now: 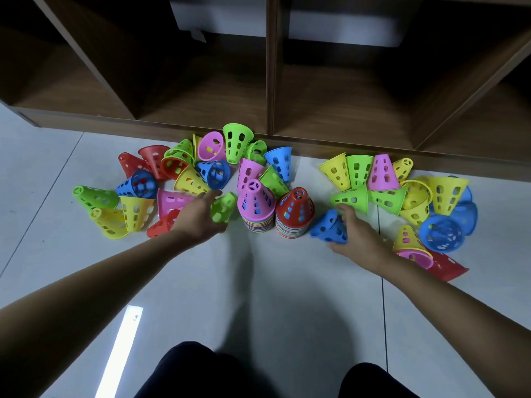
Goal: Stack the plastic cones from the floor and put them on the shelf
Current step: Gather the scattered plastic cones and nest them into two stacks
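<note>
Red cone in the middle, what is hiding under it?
Under the red cone sits a stack of nested cones. Only their rims show, as thin stripes of many colours. Their bodies are covered, so they can't be counted.

No writing, number or brand can be read anywhere in the view. At twelve o'clock, inside the shelf (270, 81), a small white tag (198, 35) hangs from a pale object, but it is too small and blurred for any marks on it to be made out.
</note>
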